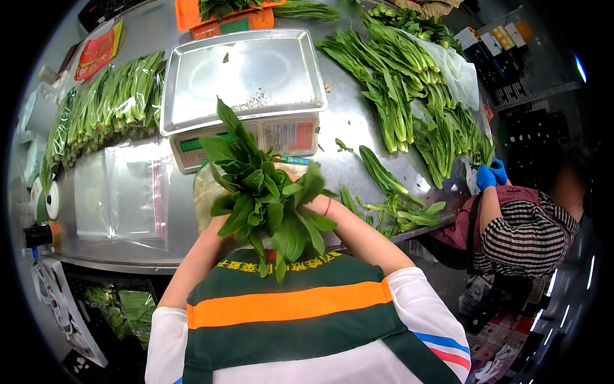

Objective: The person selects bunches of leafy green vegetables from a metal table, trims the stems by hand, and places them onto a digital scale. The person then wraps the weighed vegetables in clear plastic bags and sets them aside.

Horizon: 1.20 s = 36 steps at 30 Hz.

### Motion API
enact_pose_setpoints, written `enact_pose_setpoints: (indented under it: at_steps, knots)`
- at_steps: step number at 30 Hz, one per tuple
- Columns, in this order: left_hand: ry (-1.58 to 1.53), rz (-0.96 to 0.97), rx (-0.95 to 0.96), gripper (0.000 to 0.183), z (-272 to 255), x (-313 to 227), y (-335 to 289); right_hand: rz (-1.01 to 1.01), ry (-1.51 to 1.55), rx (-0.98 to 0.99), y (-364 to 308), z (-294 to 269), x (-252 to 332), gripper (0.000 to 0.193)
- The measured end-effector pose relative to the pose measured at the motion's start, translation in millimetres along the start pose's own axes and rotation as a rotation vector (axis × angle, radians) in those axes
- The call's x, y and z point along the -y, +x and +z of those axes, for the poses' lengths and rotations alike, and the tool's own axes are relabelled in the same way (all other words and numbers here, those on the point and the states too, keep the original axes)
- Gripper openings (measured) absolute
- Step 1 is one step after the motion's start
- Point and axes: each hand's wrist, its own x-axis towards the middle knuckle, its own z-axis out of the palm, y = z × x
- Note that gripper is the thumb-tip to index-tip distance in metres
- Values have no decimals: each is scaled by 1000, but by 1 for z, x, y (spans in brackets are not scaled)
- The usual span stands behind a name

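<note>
A bunch of leafy greens (272,198) is held up in front of my chest, between my two hands. Its broad dark leaves fan out and cover most of my fingers. My left hand (219,226) goes in under the leaves from the left, closed about the bunch as far as it shows. From the other side my right hand (317,203), with a thin red string at the wrist, also grips the bunch. Just beyond the leaves stands a digital scale (300,134) with a bare metal pan (243,70) holding one small leaf scrap and some specks.
Bagged greens (121,89) and clear plastic bags (121,198) lie left. Loose greens (409,83) are heaped right, with stray leaves (390,185) nearer. An orange scale (233,24) stands at the back. A co-worker's blue-gloved hands (491,174) are at the table's right edge.
</note>
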Motion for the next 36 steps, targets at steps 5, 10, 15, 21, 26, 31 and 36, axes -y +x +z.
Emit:
enact_pose_setpoints:
  at_steps: [5, 10, 15, 21, 26, 31, 36]
  knots:
    - [337, 235, 57, 40, -4, 30, 6, 5, -3, 18, 1, -7, -9, 54]
    - [210, 97, 25, 41, -7, 31, 4, 41, -41, 39, 5, -11, 0, 53]
    - [434, 223, 22, 43, -7, 31, 3, 48, -54, 53, 1, -11, 4, 53]
    - [198, 344, -143, 53, 7, 8, -4, 47, -69, 79, -18, -10, 15, 54]
    - [492, 438, -169, 57, 0, -37, -7, 38, -119, 140, -19, -6, 11, 54]
    - [616, 353, -92, 76, -34, -75, -5, -86, -246, 263, 15, 25, -16, 54]
    - [267, -241, 147, 82, -95, -84, -5, 102, -160, 251, 51, 73, -23, 55]
